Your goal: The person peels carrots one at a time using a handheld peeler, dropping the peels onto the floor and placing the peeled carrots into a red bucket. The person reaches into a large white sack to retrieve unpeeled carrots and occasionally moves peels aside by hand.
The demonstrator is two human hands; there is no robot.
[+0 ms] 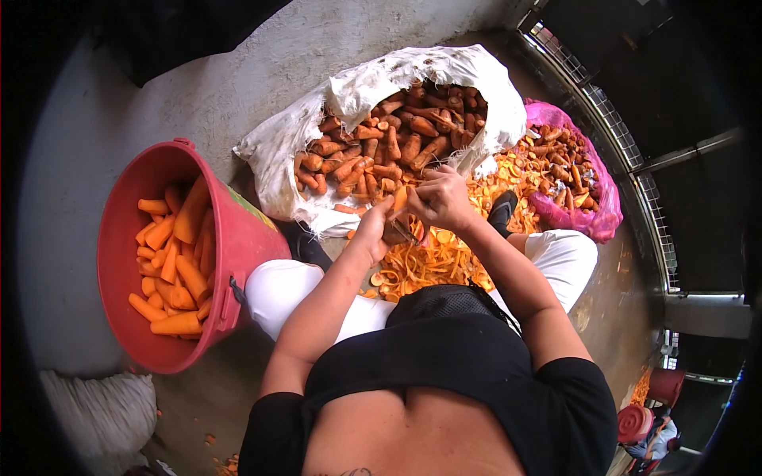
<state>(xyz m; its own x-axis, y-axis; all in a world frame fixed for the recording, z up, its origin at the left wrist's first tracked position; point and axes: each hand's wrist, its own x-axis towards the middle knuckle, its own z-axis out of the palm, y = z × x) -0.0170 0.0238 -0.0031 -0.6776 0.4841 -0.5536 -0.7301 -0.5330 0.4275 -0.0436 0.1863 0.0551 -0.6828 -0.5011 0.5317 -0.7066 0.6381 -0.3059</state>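
Observation:
My left hand is closed around a carrot, whose bright orange, peeled-looking surface shows between my two hands. Close against it, my right hand has its fingers curled; what they grip is too small and hidden to make out. Below both hands, a heap of orange peelings covers the floor between my legs. Just beyond them lies a torn-open white sack full of unpeeled carrots.
To my left stands a red bucket holding several peeled carrots. A pink bag with carrot ends lies at the right. A whitish sack is at the lower left. Another person is far off at the lower right, near red containers.

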